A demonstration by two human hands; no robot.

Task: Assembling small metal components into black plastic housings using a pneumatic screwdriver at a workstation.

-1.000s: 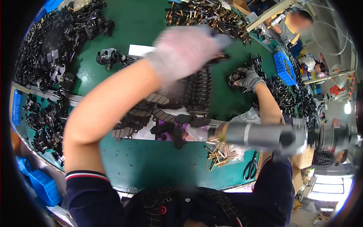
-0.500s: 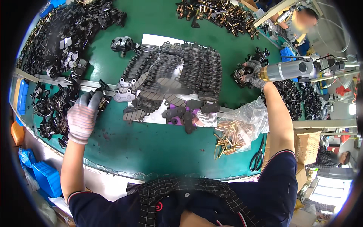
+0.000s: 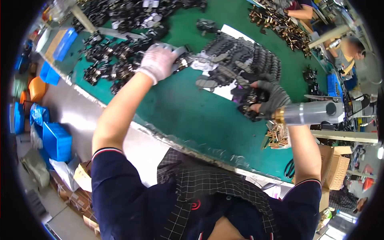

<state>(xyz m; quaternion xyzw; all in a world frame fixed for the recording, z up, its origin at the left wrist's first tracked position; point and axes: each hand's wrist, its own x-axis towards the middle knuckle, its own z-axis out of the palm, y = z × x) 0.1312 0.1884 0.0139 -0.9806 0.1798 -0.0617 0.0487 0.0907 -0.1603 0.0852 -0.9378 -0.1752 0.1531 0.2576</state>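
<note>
Right hand (image 3: 275, 96) clasps a black metal assembly (image 3: 255, 97) as left hand (image 3: 157, 63) covers a darker part (image 3: 183, 62)

In the head view, the person's right fingers and thumb pinch the assembly from two sides, just above the green table (image 3: 192, 116) and at the near right corner of the brake pads (image 3: 240, 60). The wrapped grip probably keeps an uneven, heavy piece from twisting. The left fingers curve over the part at the edge of the loose pile (image 3: 114, 60); whether they press on it cannot be told.

Left of the right grip, the pads lie in rows on a white sheet (image 3: 223, 92), likely ranked to be picked singly. Just below that grip are brass-coloured pins (image 3: 277, 137), presumably kept within short reach. A silver cylindrical tool (image 3: 310, 113) lies across the right wrist in the view, its nose beside the hand; contact is unclear.

Compared with half a second ago, the right hand and assembly have come from beyond the pads' right side to their near corner, and the tool again appears beside the wrist. The left hand stays between pile and pads. The whole view has swung, bringing more floor (image 3: 86, 114) in at left.
</note>
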